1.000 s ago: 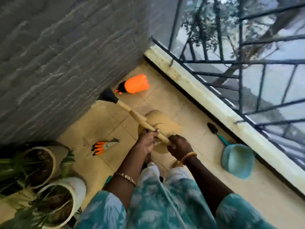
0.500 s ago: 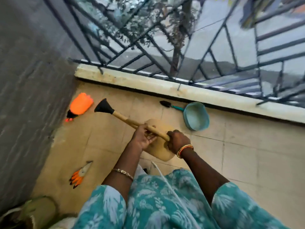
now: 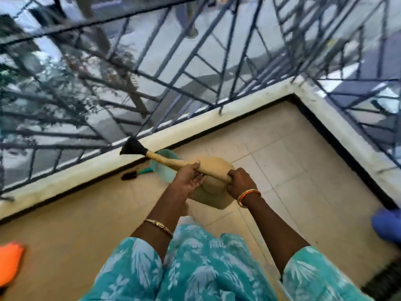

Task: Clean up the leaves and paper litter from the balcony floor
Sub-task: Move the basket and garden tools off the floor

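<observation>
Broom of pale straw with a tan wrapped handle and a flared black end cap [image 3: 191,166] sits in both of my hands, held above the beige tiled balcony floor [image 3: 293,166]. The fingers of my left hand [image 3: 187,183] curl around the handle from below, near its middle, with the fingertips showing along its upper edge. My right hand [image 3: 238,181] is clenched in a fist around the handle's lower end, where the shaft meets the bristles. The handle slants up and to the left, and its black cap points toward the railing. The bundle of bristles hangs beneath my hands, foreshortened and blurred, so I cannot tell whether it touches the tiles.

A thin gold bangle [image 3: 159,225] circles my left wrist, and an orange and gold bangle [image 3: 248,196] circles my right. Both forearms reach out from teal sleeves with a pale leaf print [image 3: 195,268].

Behind the broom, a teal plastic dustpan with a dark-tipped handle [image 3: 156,168] lies on the floor, near the cream-coloured ledge [image 3: 86,170] that runs along the balcony's edge. A dark metal railing of crossed bars [image 3: 195,61] rises from that ledge and turns a corner at the upper right. An orange object [image 3: 9,261] sits at the left edge of the view and a blue object [image 3: 388,224] at the right edge; both are too blurred for me to identify.
</observation>
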Available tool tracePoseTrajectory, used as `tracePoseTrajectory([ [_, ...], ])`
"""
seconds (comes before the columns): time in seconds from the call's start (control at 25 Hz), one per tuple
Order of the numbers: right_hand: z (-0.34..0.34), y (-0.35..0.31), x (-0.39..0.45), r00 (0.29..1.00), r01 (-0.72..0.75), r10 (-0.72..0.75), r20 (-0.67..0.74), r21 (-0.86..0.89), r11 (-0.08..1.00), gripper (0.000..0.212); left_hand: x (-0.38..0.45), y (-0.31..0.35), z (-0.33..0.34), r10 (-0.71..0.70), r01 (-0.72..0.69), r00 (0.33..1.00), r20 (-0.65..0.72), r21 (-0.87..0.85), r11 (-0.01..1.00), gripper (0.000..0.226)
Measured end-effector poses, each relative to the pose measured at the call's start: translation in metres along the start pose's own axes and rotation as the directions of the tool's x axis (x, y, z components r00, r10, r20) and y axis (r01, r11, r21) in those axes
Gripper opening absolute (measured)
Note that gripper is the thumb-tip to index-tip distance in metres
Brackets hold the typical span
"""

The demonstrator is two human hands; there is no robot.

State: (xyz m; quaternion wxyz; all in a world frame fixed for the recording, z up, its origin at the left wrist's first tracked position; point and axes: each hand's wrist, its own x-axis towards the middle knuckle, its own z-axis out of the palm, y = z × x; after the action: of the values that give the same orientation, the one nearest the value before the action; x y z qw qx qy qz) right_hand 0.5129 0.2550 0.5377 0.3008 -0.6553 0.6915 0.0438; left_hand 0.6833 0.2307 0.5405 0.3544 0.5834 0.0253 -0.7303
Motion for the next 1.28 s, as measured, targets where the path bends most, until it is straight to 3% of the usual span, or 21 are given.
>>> tracePoseTrajectory([
  [0.12, -0.033, 0.042, 0.026, 0.994, -0.092, 0.093, -0.060, 0.017, 0.996, 0.044, 0.025, 0.001, 0.071, -0.024, 0.015, 0.995, 0.095, 0.097, 0.995, 0.007],
  [0.28, -0.083, 0.096, 0.066, 0.980, -0.170, 0.177, -0.092, 0.081, 0.982, 0.047, 0.059, 0.005, 0.160, -0.161, 0.103, 0.966, 0.201, 0.271, 0.957, 0.011],
  [0.44, -0.123, 0.150, 0.092, 0.930, -0.321, 0.346, -0.125, 0.186, 0.929, 0.053, 0.094, 0.021, 0.247, -0.263, 0.167, 0.947, 0.184, 0.415, 0.894, 0.021],
  [0.68, -0.172, 0.222, 0.132, 0.857, -0.427, 0.496, -0.135, 0.352, 0.833, 0.052, 0.140, 0.019, 0.376, -0.326, 0.183, 0.926, 0.190, 0.532, 0.827, 0.015],
  [0.84, -0.207, 0.304, 0.163, 0.812, -0.479, 0.565, -0.146, 0.386, 0.788, 0.047, 0.181, -0.008, 0.468, -0.363, 0.189, 0.917, 0.167, 0.620, 0.762, 0.015],
  [0.92, -0.231, 0.348, 0.182, 0.808, -0.494, 0.574, -0.136, 0.375, 0.785, 0.043, 0.199, -0.019, 0.515, -0.383, 0.199, 0.909, 0.167, 0.633, 0.748, 0.016],
  [1.16, -0.314, 0.461, 0.252, 0.900, -0.422, 0.436, 0.006, 0.262, 0.868, 0.036, 0.239, -0.037, 0.648, -0.333, 0.177, 0.931, 0.149, 0.615, 0.769, 0.022],
  [1.28, -0.347, 0.497, 0.295, 0.913, -0.406, 0.404, 0.065, 0.256, 0.877, 0.024, 0.266, -0.035, 0.700, -0.300, 0.176, 0.947, 0.116, 0.594, 0.785, 0.024],
])
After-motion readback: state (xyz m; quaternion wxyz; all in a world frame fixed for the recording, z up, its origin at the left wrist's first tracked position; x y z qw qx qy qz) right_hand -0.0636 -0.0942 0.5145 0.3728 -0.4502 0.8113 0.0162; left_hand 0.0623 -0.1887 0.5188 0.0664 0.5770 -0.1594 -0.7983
